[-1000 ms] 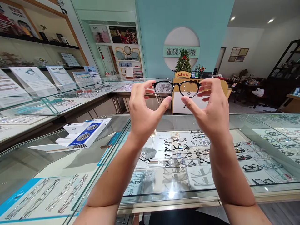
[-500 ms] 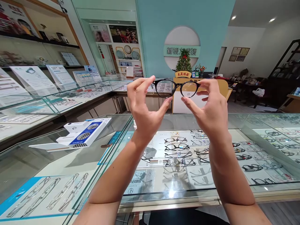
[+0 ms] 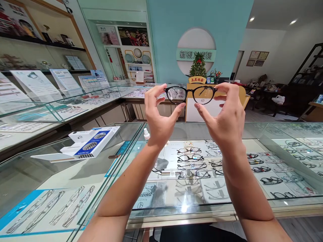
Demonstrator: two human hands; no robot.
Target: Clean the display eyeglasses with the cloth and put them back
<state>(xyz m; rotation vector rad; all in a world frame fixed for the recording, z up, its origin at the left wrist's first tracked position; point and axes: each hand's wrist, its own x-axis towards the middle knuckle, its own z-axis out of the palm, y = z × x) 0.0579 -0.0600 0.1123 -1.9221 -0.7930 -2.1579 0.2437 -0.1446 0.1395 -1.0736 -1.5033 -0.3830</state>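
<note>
1 long display case spans the foreground, its glass panes smooth, hard and glossy with straight edges. Beside its left end sits a stiff card box, white and blue, with flat flaps. Above the case, the left hand and right hand pinch opposite ends of the glasses, fingertips at the upper outer corners, thumbs at or just under the lower rims. To hold them well, it seems best to keep each pinch light and level so the frame does not twist, with the thumbs clear of the lenses, where skin could smear. Over the case, the slim, shiny black frame, probably plastic, rings 2 clear, rounded lenses joined by a narrow bridge.
</note>
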